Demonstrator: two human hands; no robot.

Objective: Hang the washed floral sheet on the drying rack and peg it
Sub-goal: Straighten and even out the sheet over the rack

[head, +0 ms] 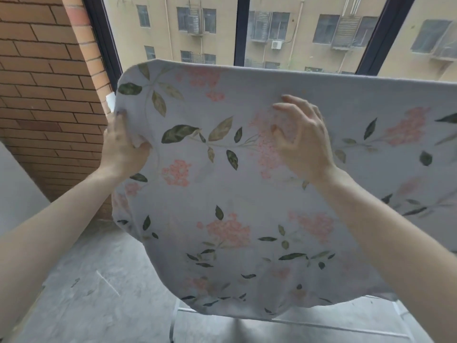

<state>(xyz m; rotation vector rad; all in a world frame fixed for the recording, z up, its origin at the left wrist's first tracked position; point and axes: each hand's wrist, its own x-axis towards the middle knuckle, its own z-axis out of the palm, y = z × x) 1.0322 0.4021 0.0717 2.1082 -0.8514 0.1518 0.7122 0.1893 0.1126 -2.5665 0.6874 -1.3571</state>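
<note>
Floral sheet (247,194) draped over rack; edge pinched by left hand (123,147), smoothed by spread right hand (300,142). Edge best pulled taut before pegging.

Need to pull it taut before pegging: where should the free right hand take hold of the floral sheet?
Pinch the pale floral cotton sheet along its top fold, right of centre, coming from the near side. The left hand already grips the left edge, while the right hand is spread open in front of the draped cloth.
</note>
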